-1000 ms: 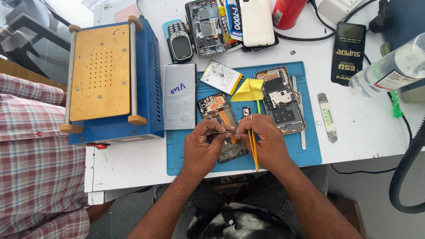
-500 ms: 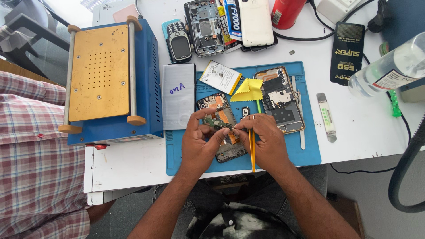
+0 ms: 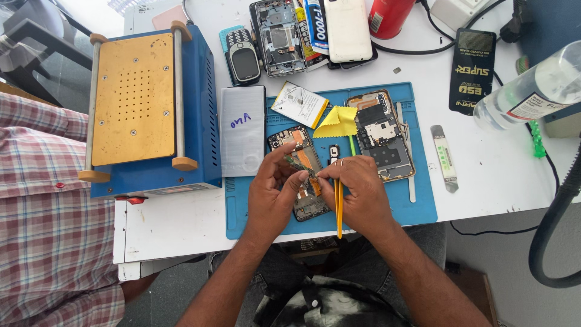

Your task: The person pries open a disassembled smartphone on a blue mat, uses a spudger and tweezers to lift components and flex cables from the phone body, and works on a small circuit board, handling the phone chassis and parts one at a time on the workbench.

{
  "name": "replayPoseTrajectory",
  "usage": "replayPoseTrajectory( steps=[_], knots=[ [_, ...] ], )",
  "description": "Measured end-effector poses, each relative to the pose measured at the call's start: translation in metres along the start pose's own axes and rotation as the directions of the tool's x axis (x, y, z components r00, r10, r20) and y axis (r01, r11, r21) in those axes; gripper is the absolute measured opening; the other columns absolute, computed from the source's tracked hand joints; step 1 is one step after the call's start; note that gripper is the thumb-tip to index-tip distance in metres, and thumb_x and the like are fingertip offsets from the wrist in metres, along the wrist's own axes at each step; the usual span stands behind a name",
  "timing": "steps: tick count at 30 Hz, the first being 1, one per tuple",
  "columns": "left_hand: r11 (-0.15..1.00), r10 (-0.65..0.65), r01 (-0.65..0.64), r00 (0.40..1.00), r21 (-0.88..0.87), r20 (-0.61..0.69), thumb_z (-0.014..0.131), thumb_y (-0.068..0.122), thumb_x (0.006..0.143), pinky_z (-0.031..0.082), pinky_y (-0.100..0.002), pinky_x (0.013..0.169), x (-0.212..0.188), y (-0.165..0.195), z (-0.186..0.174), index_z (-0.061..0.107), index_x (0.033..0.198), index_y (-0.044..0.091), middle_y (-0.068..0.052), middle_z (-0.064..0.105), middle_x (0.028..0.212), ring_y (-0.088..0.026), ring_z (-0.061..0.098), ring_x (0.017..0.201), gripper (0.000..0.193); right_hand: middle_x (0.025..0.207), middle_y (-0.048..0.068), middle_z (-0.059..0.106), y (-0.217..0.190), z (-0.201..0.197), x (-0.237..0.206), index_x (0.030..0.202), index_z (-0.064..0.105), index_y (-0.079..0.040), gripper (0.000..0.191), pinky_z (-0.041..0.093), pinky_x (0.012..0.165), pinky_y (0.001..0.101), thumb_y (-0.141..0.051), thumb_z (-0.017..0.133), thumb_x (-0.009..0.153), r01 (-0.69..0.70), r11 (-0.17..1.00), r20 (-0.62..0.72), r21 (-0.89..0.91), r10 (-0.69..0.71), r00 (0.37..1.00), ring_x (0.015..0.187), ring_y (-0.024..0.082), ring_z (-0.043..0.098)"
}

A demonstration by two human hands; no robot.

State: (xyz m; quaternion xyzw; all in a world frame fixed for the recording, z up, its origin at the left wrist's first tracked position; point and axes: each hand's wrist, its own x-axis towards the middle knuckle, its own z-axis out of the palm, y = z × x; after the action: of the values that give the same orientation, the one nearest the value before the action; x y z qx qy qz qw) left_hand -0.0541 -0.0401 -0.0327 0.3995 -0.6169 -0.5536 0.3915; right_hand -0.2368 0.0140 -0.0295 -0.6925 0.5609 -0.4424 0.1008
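Circuit strip pinched by both hands — left, right — black rectangular packet upper right

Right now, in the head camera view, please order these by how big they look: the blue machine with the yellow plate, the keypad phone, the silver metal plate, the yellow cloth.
1. blue machine
2. silver metal plate
3. and 4. keypad phone and yellow cloth look alike; I cannot rank them.
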Motion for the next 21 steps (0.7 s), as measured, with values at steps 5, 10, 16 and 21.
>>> replayPoseTrajectory(
  steps=[5, 10, 16, 21],
  knots=[
    [0.992, 0.045, -0.041, 0.998, -0.119, 0.033, 0.067, 0.013, 0.1, 0.064, -0.029, 0.091, 0.0012, -0.0005, -0.0008, 0.041, 0.153, 0.011, -0.009, 0.07, 0.121, -0.016, 0.071, 0.112, 0.059, 0.094, 0.001, 0.073, -0.0024, 0.0001, 0.0008, 0.1, 0.07, -0.012, 0.017, 0.043, 0.099, 0.0425, -0.011, 0.081, 0.087, 0.061, 0.997, 0.009, -0.049, -0.061, 0.998, 0.098, 0.02, 0.069],
    [0.972, -0.009, 0.025, 0.998, -0.236, 0.068, 0.067, 0.008, 0.1, 0.066, -0.029, 0.09, 0.0023, -0.0039, -0.0029, 0.044, 0.147, 0.008, -0.011, 0.068, 0.116, -0.017, 0.073, 0.111, 0.053, 0.095, 0.002, 0.072, -0.0062, 0.002, 0.0015, 0.104, 0.071, -0.01, 0.021, 0.042, 0.093, 0.042, -0.011, 0.082, 0.086, 0.113, 0.984, -0.015, -0.141, -0.116, 0.993, 0.097, 0.02, 0.068],
    [0.965, -0.025, 0.046, 0.996, -0.258, 0.083, 0.066, 0.006, 0.1, 0.063, -0.03, 0.086, 0.0027, -0.0036, -0.0039, 0.044, 0.148, 0.005, -0.013, 0.068, 0.113, -0.019, 0.073, 0.11, 0.053, 0.091, 0.0, 0.069, -0.0105, 0.0039, -0.0021, 0.101, 0.072, -0.011, 0.02, 0.042, 0.095, 0.0427, -0.01, 0.083, 0.084, 0.124, 0.962, -0.03, -0.244, -0.135, 0.99, 0.097, 0.018, 0.067],
    [0.973, -0.029, 0.05, 0.995, -0.227, 0.097, 0.065, 0.006, 0.1, 0.066, -0.031, 0.089, 0.0038, -0.001, -0.0035, 0.043, 0.148, 0.005, -0.013, 0.068, 0.115, -0.018, 0.073, 0.11, 0.052, 0.093, -0.001, 0.07, -0.0095, 0.005, -0.0045, 0.099, 0.071, -0.011, 0.018, 0.042, 0.099, 0.0429, -0.011, 0.083, 0.086, 0.129, 0.954, -0.03, -0.269, -0.142, 0.989, 0.098, 0.017, 0.067]
  ],
)
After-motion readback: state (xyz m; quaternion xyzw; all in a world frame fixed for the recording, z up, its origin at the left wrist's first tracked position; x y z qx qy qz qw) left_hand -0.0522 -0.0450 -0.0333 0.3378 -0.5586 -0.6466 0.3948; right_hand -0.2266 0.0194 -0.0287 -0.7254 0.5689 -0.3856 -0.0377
